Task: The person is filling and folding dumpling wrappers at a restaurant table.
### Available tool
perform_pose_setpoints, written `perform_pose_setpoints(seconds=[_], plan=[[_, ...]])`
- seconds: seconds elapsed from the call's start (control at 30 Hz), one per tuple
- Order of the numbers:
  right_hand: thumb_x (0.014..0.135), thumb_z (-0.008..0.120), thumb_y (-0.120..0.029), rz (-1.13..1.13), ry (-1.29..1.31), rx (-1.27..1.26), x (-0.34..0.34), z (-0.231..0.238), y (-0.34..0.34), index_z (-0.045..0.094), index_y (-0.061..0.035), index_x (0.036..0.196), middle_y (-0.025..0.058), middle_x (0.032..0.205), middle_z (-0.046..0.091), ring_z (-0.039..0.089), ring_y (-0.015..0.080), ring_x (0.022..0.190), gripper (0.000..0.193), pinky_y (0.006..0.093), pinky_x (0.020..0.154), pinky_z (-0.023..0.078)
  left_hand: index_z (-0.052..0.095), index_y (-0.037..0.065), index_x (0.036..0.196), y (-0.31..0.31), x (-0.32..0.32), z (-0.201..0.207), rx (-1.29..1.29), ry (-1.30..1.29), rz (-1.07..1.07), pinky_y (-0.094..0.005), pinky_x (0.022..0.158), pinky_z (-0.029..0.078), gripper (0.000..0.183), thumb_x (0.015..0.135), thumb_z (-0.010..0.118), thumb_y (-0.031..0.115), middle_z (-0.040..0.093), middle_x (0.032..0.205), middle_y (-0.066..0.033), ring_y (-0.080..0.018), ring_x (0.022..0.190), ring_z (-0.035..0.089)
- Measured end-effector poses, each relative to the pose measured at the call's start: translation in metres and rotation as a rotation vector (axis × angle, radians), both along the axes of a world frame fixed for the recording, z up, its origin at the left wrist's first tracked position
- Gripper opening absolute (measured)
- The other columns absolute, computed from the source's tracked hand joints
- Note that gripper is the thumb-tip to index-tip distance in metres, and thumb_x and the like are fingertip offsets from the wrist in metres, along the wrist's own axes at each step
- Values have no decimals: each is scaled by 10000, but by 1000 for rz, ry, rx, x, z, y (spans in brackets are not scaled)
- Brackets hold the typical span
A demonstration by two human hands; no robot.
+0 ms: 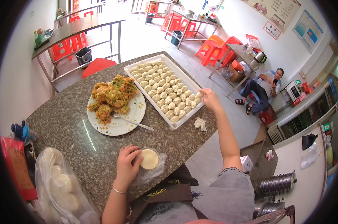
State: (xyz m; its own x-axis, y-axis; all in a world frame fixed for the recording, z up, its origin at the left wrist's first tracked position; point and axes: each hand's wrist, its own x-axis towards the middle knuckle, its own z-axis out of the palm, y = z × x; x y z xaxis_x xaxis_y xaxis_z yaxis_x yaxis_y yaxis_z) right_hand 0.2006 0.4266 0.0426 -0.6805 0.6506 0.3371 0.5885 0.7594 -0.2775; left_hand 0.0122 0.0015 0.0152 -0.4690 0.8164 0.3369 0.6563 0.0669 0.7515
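My right hand reaches to the right edge of a white tray, its fingertips pinched on a pleated dumpling. Rows of similar leaf-shaped dumplings fill much of that tray. Near the table's front edge, my left hand has its fingers apart beside round dough wrappers, thumb at their edge; how many lie stacked I cannot tell. Under them is a clear plastic bag. Left of the tray stands a white plate heaped with orange and green filling, a metal spoon resting on it.
A plastic bag of pale dough rounds sits at the left, by a red box. Crumpled tissue lies right of the tray. Beyond the speckled table are metal tables and red stools. A seated person holds a phone.
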Motion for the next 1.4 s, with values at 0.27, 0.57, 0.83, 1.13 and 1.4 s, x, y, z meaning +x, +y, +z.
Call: perform_pose_setpoints(seconds=[0.27,0.57,0.83,1.13,1.4], plan=[[771,515,-19,22,-37,-63,-13,5,6,673,-86,1050,117,1103,627,592,305,1016,327,396,885,472,671,37,925,0,3,-3,81,-94,-8,-457,960,417,211,721,710,75,634,1045,-119,-335,1071,562],[752,552,-53,-76,-238,5,-28,20,-9,691,-102,990,114,1057,640,607,295,981,281,410,857,486,660,23,944,-1,2,1,79,-34,2,-419,913,461,232,716,703,41,638,1042,-133,-344,1064,573],[769,535,-56,94,-402,108,-30,23,5,698,-119,979,121,1014,656,627,303,942,273,388,841,495,658,25,956,0,1,-1,79,-51,-19,-408,912,464,242,719,701,45,632,1063,-131,-333,1058,575],[764,539,-38,34,-294,-193,-19,34,10,691,-83,995,163,929,672,655,283,824,280,373,780,506,653,40,956,-1,6,2,76,-78,-18,-435,940,432,247,714,703,58,619,1053,-121,-331,1044,565],[814,553,-30,334,185,-241,-54,61,-105,663,-33,1006,162,951,659,641,278,874,222,368,797,496,658,37,961,-4,0,-3,73,-70,0,-413,908,462,258,706,701,37,626,1062,-125,-323,1053,572]])
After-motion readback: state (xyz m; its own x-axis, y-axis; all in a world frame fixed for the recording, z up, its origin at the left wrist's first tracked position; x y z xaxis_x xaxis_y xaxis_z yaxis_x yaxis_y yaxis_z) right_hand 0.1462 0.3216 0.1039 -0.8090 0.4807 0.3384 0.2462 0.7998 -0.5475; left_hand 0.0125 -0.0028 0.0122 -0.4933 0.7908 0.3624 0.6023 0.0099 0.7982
